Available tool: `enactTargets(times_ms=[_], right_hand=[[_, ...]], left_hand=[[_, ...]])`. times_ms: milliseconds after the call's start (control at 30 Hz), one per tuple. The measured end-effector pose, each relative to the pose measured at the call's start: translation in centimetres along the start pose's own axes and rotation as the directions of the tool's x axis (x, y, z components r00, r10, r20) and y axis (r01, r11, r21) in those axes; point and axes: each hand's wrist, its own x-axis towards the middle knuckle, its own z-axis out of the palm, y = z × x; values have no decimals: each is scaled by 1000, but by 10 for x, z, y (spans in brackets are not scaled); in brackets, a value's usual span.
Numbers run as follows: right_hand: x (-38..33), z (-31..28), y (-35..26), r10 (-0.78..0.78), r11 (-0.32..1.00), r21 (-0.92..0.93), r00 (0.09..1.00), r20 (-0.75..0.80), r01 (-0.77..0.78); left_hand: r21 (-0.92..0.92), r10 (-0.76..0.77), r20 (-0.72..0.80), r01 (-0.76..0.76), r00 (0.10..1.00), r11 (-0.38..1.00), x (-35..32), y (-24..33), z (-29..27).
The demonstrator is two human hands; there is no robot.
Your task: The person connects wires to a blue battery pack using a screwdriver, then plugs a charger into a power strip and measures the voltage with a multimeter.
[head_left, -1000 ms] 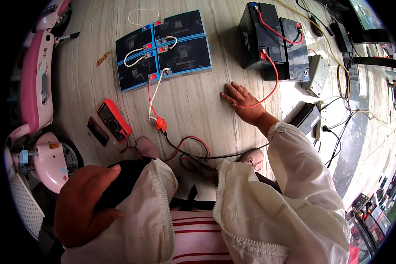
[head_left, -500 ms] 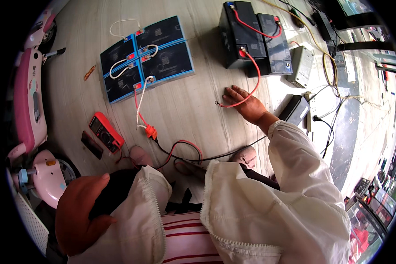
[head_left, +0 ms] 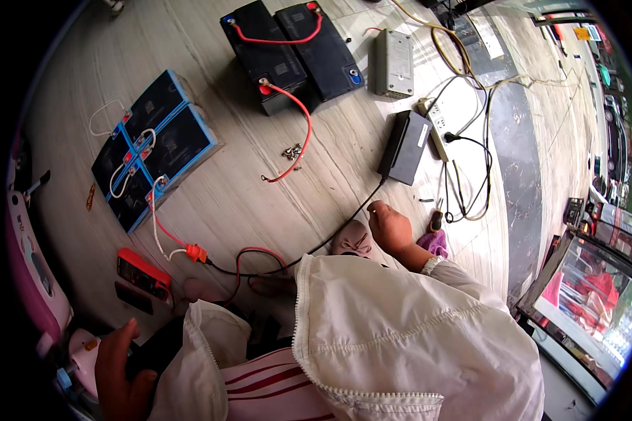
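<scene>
My right hand [head_left: 392, 228] is over the floor beside my shoe, its fingers curled in; whatever they may hold is hidden. Right of it stands a screwdriver [head_left: 437, 219] with a dark handle, at a purple cloth [head_left: 434, 242]. My left hand [head_left: 123, 372] hangs at my left knee, thumb and finger apart, holding nothing visible. Farther off, a small pile of screws [head_left: 292, 151] lies beside a red cable [head_left: 307, 126], which runs from one of two black batteries [head_left: 268, 59] and ends loose on the floor. Several blue-edged batteries [head_left: 154, 137], joined by white wires, sit at the left.
A red multimeter [head_left: 144, 274] and a dark phone-like slab [head_left: 133, 297] lie near my left foot. An orange connector [head_left: 196, 253] joins a black cord to a black power adapter [head_left: 406, 147]. Beyond are a power strip [head_left: 435, 130], a grey box [head_left: 395, 63] and a pink scooter [head_left: 38, 263].
My right hand has drawn back from beside the red cable toward my shoe, its fingers curling and the screws coming into sight. The view has swung right. My left hand stays at the knee.
</scene>
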Motion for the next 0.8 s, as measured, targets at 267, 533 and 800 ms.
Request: enactTargets(times_ms=[267, 533, 800], right_hand=[[4, 28, 62, 381, 915, 183, 919, -105, -359], [-13, 27, 69, 593, 795, 280, 787, -171, -538], [-44, 32, 101, 738, 675, 183, 649, -185, -715]], left_hand=[[34, 44, 42, -45, 998, 998, 17, 10, -3], [43, 4, 83, -8, 996, 999, 24, 20, -5], [30, -7, 111, 4, 994, 1000, 32, 19, -5]])
